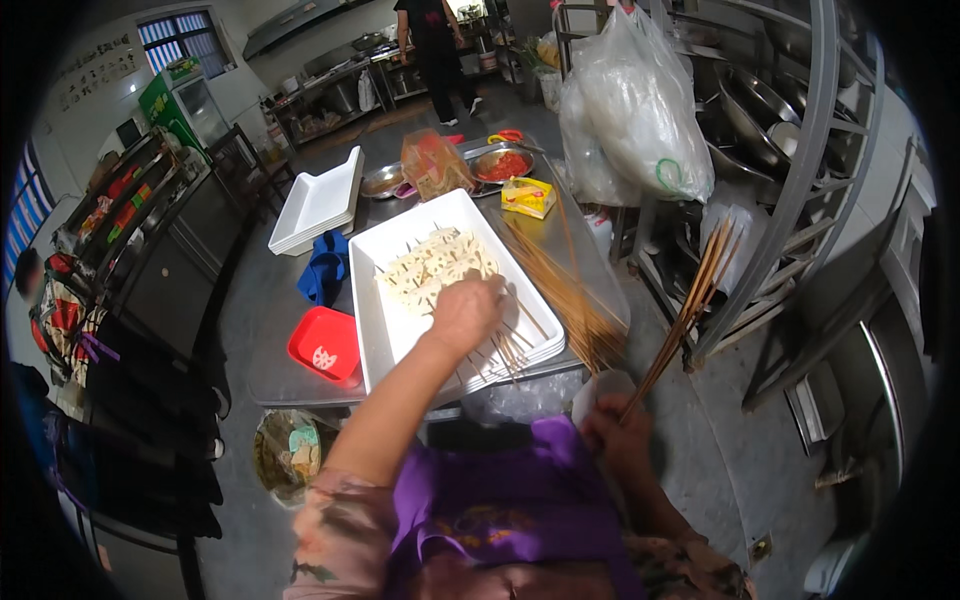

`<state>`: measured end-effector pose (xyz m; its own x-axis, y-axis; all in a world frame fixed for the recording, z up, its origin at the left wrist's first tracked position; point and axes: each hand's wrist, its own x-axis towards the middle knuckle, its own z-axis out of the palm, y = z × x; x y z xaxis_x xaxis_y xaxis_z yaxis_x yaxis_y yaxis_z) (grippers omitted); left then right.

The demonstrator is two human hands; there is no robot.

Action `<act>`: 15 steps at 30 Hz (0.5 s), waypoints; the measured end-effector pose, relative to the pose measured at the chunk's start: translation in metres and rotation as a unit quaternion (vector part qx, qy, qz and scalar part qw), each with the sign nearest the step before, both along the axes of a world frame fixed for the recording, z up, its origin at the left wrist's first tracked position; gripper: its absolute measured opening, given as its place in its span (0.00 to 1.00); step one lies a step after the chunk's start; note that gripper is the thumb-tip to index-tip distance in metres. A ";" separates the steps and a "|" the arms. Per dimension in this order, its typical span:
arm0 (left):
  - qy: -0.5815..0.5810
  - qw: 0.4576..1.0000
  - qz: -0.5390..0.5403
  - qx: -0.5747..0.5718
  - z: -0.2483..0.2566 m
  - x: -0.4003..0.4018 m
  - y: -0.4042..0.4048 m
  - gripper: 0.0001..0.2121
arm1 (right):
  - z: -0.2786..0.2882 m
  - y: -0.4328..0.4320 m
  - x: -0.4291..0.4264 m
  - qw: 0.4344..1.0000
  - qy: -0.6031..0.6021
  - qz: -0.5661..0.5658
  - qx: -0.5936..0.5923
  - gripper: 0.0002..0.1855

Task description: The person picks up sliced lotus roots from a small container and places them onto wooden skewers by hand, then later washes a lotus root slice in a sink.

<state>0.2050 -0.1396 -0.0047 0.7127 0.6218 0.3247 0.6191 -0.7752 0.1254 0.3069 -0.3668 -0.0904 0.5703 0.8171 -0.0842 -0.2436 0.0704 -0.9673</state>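
Observation:
My left hand [469,311] reaches into a white plastic tray [409,360] and rests at the near side of skewered lotus root slices [431,270]; whether its fingers grip a skewer is hidden. Thin sticks point from the slices toward me. At the table's near right corner, my right hand [619,427] holds a bundle of bamboo skewers [686,315], fanned up to the right. A pale round thing, partly hidden, is beside that hand. More loose skewers [577,307] lie along the right of the tray. One lotus slice [324,358] lies in a red plastic basin [300,330].
Stacked white trays [319,199], a blue cloth [326,266], a plastic bag of food [435,165], metal bowls [502,163], a yellow box [529,196] and scissors [506,136] share the metal table. A metal rack [795,180] with hanging bags stands right. People stand left and far back.

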 end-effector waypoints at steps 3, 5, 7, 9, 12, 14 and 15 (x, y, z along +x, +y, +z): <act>0.036 0.998 0.006 -0.060 -0.006 0.015 -0.001 0.12 | -0.001 -0.004 -0.003 1.000 0.015 -0.015 0.014 0.03; 0.056 0.995 0.036 -0.075 -0.011 0.017 0.002 0.15 | 0.001 -0.007 -0.001 0.999 0.032 -0.022 0.005 0.04; 0.067 0.990 0.074 -0.097 -0.013 0.017 0.002 0.17 | 0.000 -0.009 0.002 0.998 0.044 -0.029 -0.023 0.06; 0.061 0.983 0.122 -0.125 -0.010 0.017 -0.002 0.19 | 0.002 -0.007 0.000 0.996 0.067 -0.058 -0.022 0.06; 0.048 0.974 0.151 -0.162 -0.001 0.018 -0.004 0.19 | -0.003 -0.004 -0.002 0.995 0.071 -0.065 -0.015 0.06; 0.061 0.973 0.157 -0.155 -0.004 0.024 -0.003 0.18 | -0.007 -0.002 -0.003 0.996 0.063 -0.054 -0.011 0.06; 0.067 0.973 0.159 -0.153 -0.005 0.027 -0.002 0.18 | -0.009 -0.001 -0.004 0.997 0.058 -0.048 -0.010 0.06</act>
